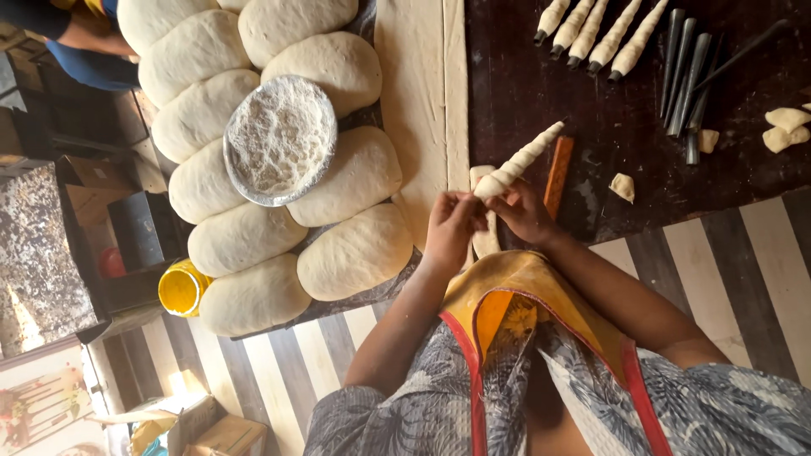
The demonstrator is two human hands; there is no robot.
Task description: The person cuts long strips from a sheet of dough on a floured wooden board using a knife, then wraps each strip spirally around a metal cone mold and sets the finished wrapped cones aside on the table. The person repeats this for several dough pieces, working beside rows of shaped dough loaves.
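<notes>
Five wrapped cones [591, 34] already lie in a row at the top of the frame, right of centre, on the dark tabletop [524, 84]. A sixth cone [519, 162] is in hand at mid-frame, spiralled with dough from its tip down to the wide end. The left hand [452, 224] has its grip pinched on the dough at that wide end; the right hand [524, 211] has its grip pressed around the base just beside it. So the winding on this one looks nearly finished, judging by how little bare metal shows. Several bare moulds [688, 72] wait at the upper right, near scraps [786, 127] of dough, so more remain unwrapped. A dough strip [485, 241] lies under the hands, mostly hidden by them. At the left, big loaves [355, 253] crowd a board around a flour bowl [280, 139].

Hard to read: the brown stick [557, 173] beside the right hand, partly covered. The loaves at the top are cut off by the frame edge, and another person's arm [84, 38] shows only at the upper left corner.
</notes>
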